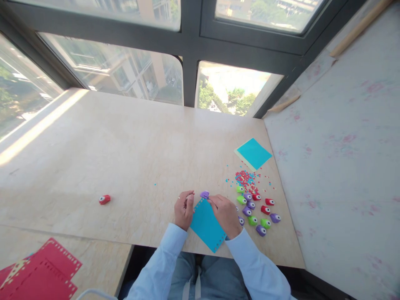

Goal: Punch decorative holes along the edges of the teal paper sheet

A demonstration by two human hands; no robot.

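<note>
A blue sheet of paper (207, 227), with small holes punched along its upper left and lower right edges, lies tilted in front of me. At its top corner sits a purple craft punch (204, 194). My right hand (225, 213) pinches the sheet at that corner, its fingertips against the punch. On the other side, my left hand (184, 211) is closed with curled fingers beside the sheet's left edge. Whatever lies inside those fingers is hidden. Several red, green and purple punches, among them a green punch (253, 220), stand right of my right hand.
Blue paper (253, 153) lies on a pale sheet at the back right, near a heap of punched-out confetti (245, 178). A lone red punch (104, 199) stands at left. Punched red sheets (50, 271) lie lower left. A wall (337, 166) bounds the table (131, 146) at right, windows behind.
</note>
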